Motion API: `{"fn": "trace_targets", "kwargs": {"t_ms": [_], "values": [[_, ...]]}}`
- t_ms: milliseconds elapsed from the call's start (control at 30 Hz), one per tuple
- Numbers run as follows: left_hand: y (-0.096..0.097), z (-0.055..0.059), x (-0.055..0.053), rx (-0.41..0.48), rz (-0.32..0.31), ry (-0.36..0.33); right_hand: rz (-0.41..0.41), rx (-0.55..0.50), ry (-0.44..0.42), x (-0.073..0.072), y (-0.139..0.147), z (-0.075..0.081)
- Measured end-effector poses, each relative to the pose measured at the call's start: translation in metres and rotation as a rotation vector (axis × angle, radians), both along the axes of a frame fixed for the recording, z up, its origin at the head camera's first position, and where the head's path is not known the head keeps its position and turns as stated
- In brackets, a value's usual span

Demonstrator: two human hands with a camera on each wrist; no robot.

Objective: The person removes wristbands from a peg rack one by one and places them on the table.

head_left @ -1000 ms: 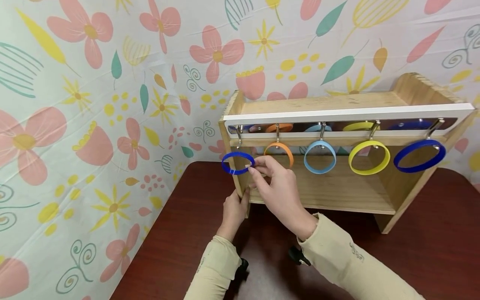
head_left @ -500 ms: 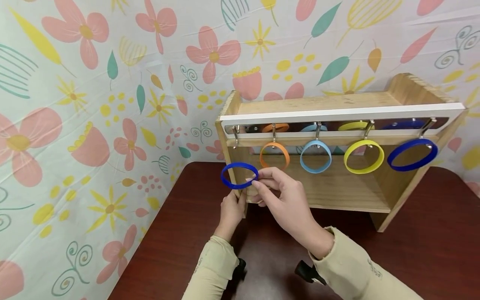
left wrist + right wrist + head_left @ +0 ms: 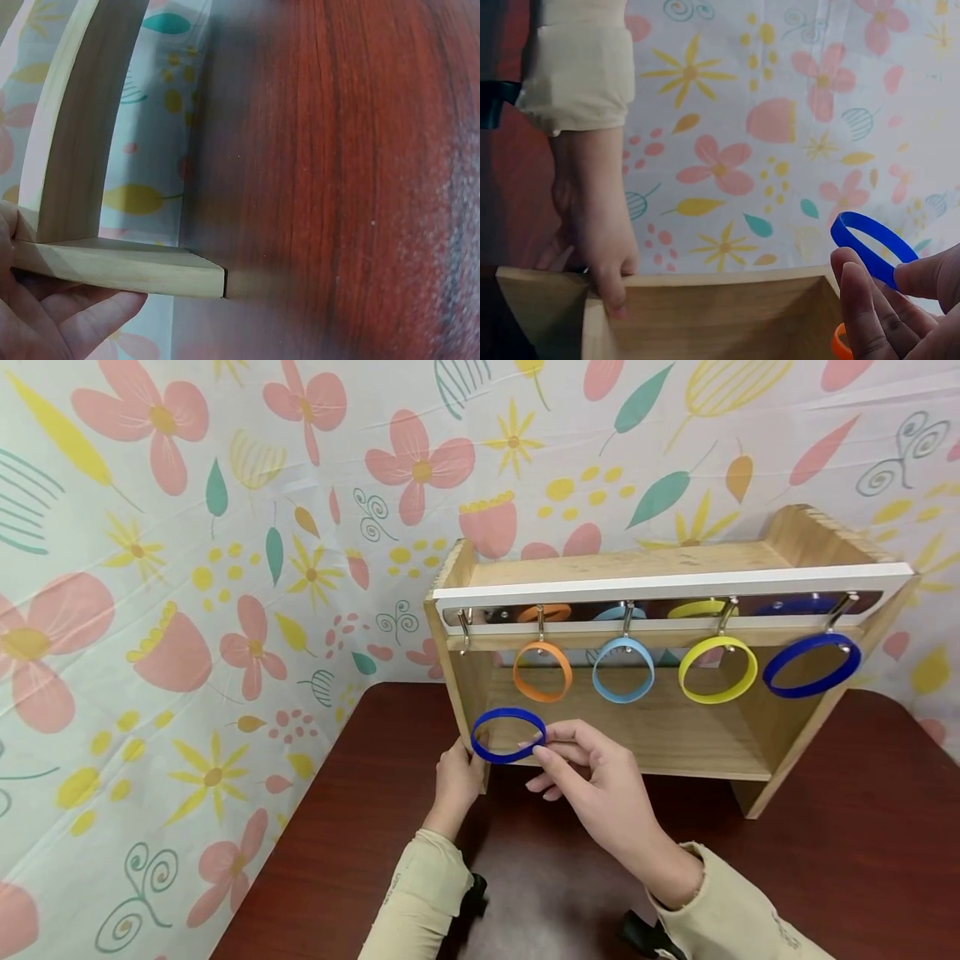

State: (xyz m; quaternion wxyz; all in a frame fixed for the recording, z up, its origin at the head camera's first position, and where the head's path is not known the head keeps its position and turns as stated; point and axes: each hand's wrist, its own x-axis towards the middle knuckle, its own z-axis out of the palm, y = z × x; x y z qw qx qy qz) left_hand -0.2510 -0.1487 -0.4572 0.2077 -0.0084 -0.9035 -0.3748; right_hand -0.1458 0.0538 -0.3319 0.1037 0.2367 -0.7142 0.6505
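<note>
My right hand (image 3: pixel 600 785) pinches a dark blue silicone wristband (image 3: pixel 498 759) between thumb and forefinger, in front of the lower left of a wooden shelf (image 3: pixel 615 567). In the right wrist view the wristband (image 3: pixel 866 261) shows as an oval loop at the fingertips. My left hand (image 3: pixel 456 781) grips the shelf's left side panel near its bottom; in the left wrist view the fingers (image 3: pixel 97 319) lie along the outer face of the wood. The leftmost metal hook (image 3: pixel 463 631) of the shelf's white rail carries nothing.
From the other hooks hang an orange wristband (image 3: pixel 542 697), a light blue one, a yellow wristband (image 3: pixel 717 698) and a second dark blue wristband (image 3: pixel 806 690). The shelf stands on a dark red wooden table (image 3: pixel 322 827), with a flower-patterned cloth (image 3: pixel 300 485) behind.
My right hand has moved down, right and away from the leftmost hook with the dark blue wristband. The left hand keeps its grip on the side panel; the whole view has shifted slightly.
</note>
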Motion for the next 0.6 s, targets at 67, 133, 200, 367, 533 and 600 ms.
{"fn": "trace_targets", "kwargs": {"t_ms": [67,133,200,367,533,600], "values": [[0.0,0.0,0.0,0.005,0.003,-0.007,-0.005,0.004,-0.01,0.001,0.004,-0.004],[0.0,-0.001,0.0,0.01,0.0,-0.002,-0.012,0.011,-0.021,0.002,0.007,-0.008],[-0.001,-0.002,0.0,0.017,-0.005,0.008,-0.02,0.018,-0.035,0.003,0.011,-0.012],[-0.001,-0.004,-0.001,0.036,-0.014,0.007,-0.035,0.031,-0.059,0.004,0.019,-0.021],[-0.001,-0.005,-0.003,0.023,-0.01,0.012,-0.033,0.025,-0.1,0.003,0.026,-0.027],[0.0,-0.004,-0.002,0.026,-0.013,0.012,-0.029,0.021,-0.133,0.003,0.028,-0.03]]}}
